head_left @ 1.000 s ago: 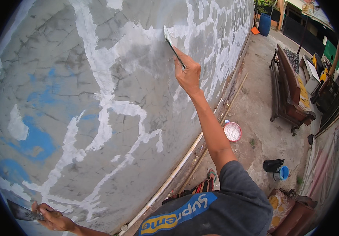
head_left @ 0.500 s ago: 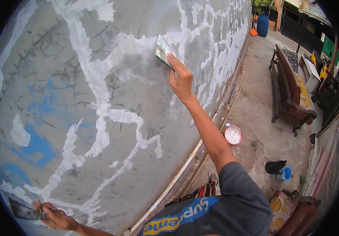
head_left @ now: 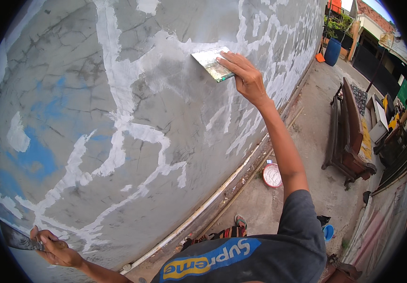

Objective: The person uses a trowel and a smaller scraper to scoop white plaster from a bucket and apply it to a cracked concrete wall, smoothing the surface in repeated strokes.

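My right hand (head_left: pixel 248 78) is closed on a flat metal filling knife (head_left: pixel 214 63) with a green back edge. The blade lies against the grey wall (head_left: pixel 175 108), beside a white band of filler (head_left: pixel 121 85) that branches across it. Low on the left, my left hand (head_left: pixel 58 249) grips a second putty knife (head_left: pixel 19 237), whose dark blade is partly cut off by the picture's rim. Its fingers wrap the handle and hide most of it. Blue paint patches (head_left: pixel 38 153) show on the wall between the hands.
A pipe (head_left: pixel 189 214) runs along the wall's foot. On the ground stands a round tub of white filler (head_left: pixel 272 175), with a blue bucket (head_left: pixel 328 232) farther right. A wooden bench (head_left: pixel 352 127) and a blue barrel (head_left: pixel 332 52) stand beyond.
The right knife has moved right and turned, its blade now lying more level and showing a brighter, wider face. The view has shifted; my left hand keeps its hold on the other knife.
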A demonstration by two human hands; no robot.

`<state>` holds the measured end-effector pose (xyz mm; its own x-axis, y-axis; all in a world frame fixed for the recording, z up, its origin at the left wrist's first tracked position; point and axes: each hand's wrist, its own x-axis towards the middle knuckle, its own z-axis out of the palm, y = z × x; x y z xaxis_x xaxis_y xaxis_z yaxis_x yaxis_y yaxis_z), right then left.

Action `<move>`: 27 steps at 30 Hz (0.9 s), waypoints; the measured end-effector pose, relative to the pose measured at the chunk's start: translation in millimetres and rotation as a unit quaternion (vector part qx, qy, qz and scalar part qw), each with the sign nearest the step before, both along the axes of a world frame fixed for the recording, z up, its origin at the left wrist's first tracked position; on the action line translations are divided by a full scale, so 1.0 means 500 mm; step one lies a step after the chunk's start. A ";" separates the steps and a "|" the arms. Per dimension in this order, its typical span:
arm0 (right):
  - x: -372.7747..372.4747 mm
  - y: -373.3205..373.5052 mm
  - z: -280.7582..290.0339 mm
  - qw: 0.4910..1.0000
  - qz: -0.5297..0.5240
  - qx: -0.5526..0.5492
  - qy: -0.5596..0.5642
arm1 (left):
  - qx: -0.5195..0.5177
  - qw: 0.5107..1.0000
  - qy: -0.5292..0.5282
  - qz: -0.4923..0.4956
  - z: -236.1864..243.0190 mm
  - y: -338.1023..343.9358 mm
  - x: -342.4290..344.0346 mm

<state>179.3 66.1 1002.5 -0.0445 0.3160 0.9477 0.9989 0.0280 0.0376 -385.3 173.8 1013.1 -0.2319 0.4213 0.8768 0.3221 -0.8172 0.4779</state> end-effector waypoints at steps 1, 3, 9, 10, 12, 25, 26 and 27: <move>0.002 0.003 -0.001 0.999 -0.003 -0.031 -0.012 | -0.010 1.000 0.002 0.006 -0.004 -0.009 0.003; 0.001 0.005 -0.014 0.999 0.017 -0.042 0.020 | -0.004 1.000 0.008 0.010 -0.010 -0.022 0.010; -0.014 0.003 -0.130 0.996 0.032 -0.088 0.004 | 0.004 1.000 -0.008 0.011 -0.001 -0.079 0.060; -0.005 -0.009 -0.151 0.994 0.030 -0.103 -0.008 | -0.011 1.000 -0.025 0.004 -0.002 -0.088 0.077; 0.005 -0.021 -0.139 0.993 0.038 -0.113 -0.022 | -0.015 0.999 -0.046 0.014 -0.005 -0.110 0.088; 0.019 -0.009 -0.105 0.994 0.046 -0.097 0.028 | -0.018 0.990 -0.083 0.116 0.010 -0.223 0.088; 0.014 -0.018 -0.126 0.991 0.050 -0.117 0.035 | -0.021 0.988 -0.088 0.126 0.010 -0.229 0.091; 0.014 -0.029 -0.126 0.989 0.063 -0.122 0.055 | -0.014 0.989 -0.085 0.121 0.010 -0.231 0.088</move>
